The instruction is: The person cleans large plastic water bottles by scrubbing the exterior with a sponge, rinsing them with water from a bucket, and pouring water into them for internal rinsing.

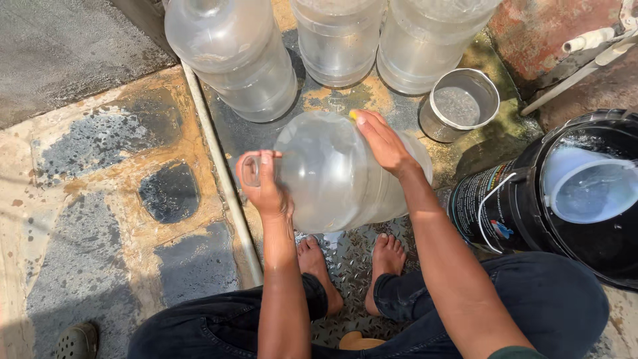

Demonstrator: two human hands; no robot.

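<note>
Jug (339, 176) lies on its side above bare feet | left hand (264, 186) clenched round its neck, right hand (382, 143) flat on its wall | three jugs (339, 40) crowd behind, sieve (460, 103) beside, black bucket (531, 199) right | wet floor (100, 199) open left.
</note>
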